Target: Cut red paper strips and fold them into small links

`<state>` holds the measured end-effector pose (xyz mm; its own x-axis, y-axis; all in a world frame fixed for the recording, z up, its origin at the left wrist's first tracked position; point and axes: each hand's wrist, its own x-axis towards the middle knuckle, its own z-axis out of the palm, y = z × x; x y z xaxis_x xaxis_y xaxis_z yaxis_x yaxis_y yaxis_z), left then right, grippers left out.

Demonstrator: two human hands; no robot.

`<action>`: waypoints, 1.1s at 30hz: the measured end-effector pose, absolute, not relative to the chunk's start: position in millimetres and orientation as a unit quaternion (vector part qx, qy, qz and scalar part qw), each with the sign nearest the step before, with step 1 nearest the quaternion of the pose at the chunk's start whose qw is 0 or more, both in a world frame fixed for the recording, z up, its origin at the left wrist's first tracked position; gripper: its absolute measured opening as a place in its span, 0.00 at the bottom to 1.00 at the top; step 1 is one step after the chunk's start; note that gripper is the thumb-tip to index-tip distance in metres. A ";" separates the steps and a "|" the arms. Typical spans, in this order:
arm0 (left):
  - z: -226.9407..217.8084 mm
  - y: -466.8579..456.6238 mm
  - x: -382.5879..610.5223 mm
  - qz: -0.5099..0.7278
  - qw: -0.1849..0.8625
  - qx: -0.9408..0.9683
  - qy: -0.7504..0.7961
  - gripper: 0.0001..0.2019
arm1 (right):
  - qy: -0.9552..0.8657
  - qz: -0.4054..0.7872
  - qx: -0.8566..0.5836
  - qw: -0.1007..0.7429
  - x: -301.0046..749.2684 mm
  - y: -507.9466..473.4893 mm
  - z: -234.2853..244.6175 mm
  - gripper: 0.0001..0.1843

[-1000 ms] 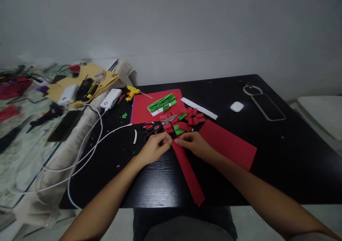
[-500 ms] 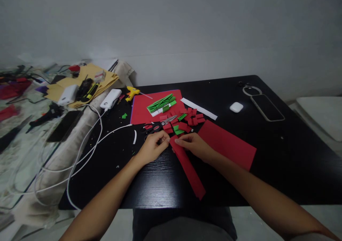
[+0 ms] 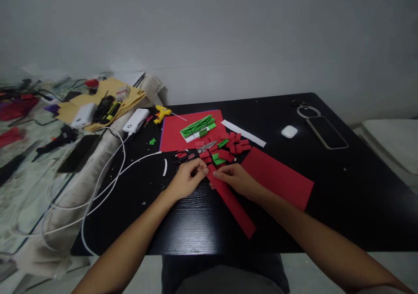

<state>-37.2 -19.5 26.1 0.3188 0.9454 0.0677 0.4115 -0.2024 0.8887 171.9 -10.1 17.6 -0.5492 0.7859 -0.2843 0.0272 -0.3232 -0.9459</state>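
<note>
Red strip (image 3: 234,205) prob. light, creases easily — pinch edges; R hand (image 3: 237,177) pinches far end, L hand (image 3: 187,178) curled beside — can't tell grip.

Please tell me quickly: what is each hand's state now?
Left hand: fingers curled at the red strip's far end; grip cannot be told.
Right hand: closed, holding the red strip.

A craft spot, home or workshop I cannot tell: a black table (image 3: 355,207) by a grey wall (image 3: 228,33) holds scissors (image 3: 200,150), glue gun (image 3: 161,114), cut paper (image 3: 238,147) and phone (image 3: 327,132).
</note>
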 end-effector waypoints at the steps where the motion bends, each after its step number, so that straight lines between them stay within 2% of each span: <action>1: 25.3 -20.5 -35.2 0.328 0.418 0.696 0.483 0.11 | -0.523 0.711 -0.388 0.264 171.1 -10.8 16.7 0.24; 5: 19.0 -24.7 -25.6 0.354 0.460 0.654 0.485 0.13 | -0.549 0.703 -0.376 0.251 167.9 -13.6 14.6 0.23; 13: 25.3 -9.3 -42.4 0.432 0.469 0.568 0.519 0.17 | -0.534 0.718 -0.372 0.249 170.3 -11.7 16.1 0.23; 19: 28.2 4.5 -63.8 0.482 0.452 0.532 0.529 0.15 | -0.530 0.713 -0.385 0.248 171.1 -9.0 12.9 0.23; 23: 27.2 1.3 -60.9 0.502 0.490 0.503 0.505 0.13 | -0.541 0.701 -0.390 0.254 170.1 -9.0 12.5 0.23; 28: 26.0 -4.8 -49.0 0.512 0.580 0.432 0.464 0.11 | -0.548 0.684 -0.398 0.270 168.8 -9.9 12.6 0.22; 33: 19.4 -12.6 -31.1 0.464 0.569 0.468 0.493 0.13 | -0.565 0.663 -0.404 0.279 167.9 -11.0 12.3 0.23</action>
